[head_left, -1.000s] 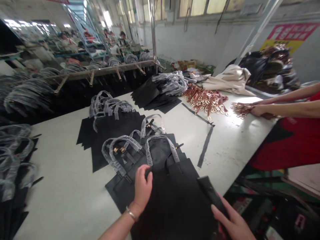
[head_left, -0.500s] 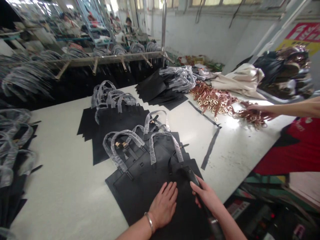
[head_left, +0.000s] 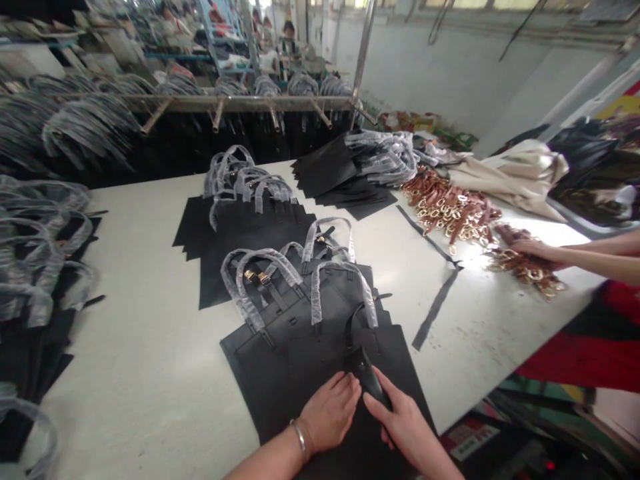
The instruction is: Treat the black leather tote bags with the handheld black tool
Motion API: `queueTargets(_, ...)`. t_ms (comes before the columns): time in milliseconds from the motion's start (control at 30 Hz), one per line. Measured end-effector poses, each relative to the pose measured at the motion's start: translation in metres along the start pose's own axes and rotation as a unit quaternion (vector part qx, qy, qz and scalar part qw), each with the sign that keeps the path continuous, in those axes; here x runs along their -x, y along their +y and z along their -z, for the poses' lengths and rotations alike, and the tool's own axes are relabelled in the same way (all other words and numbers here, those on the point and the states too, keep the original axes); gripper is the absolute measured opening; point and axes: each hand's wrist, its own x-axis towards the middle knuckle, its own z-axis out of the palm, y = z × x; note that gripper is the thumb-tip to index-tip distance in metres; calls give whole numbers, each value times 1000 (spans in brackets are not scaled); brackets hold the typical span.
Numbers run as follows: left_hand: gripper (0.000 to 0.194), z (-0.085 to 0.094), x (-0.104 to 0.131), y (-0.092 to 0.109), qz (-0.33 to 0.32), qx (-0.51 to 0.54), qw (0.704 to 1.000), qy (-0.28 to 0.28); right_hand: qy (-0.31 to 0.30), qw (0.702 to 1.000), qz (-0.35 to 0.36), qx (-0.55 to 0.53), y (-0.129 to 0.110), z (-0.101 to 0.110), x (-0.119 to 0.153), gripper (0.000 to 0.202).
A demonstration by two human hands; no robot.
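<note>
A black bag panel (head_left: 265, 373) with handles wrapped in clear film lies on top of several similar pieces in front of me. My left hand (head_left: 330, 411) rests on it, palm down with the fingers stretched out. In my right hand (head_left: 403, 417) is a black handheld tool (head_left: 370, 380), gripped by its handle. Its broad front end lies against the panel, just beyond my left fingertips; its exact kind cannot be made out. A black strap (head_left: 353, 327) curves up beside the tool's front end.
More black bag pieces (head_left: 240, 230) overlap behind, others (head_left: 35, 340) lie at the left. A dark strip (head_left: 434, 310) crosses the white table (head_left: 150, 333). At right, a co-worker's hands (head_left: 535, 250) are at brown straps (head_left: 533, 273) with gold rings. A rack (head_left: 200, 103) stands behind.
My right hand has drawn the tool back toward me and left, close to my left fingertips. The co-worker's second arm has come into view. The view has shifted right.
</note>
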Motion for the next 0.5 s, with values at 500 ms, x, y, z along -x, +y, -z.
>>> queueTargets(500,20,-7,4,-4,-88,25,995,-46,-60,993,48,93,-18,-10,-8,66)
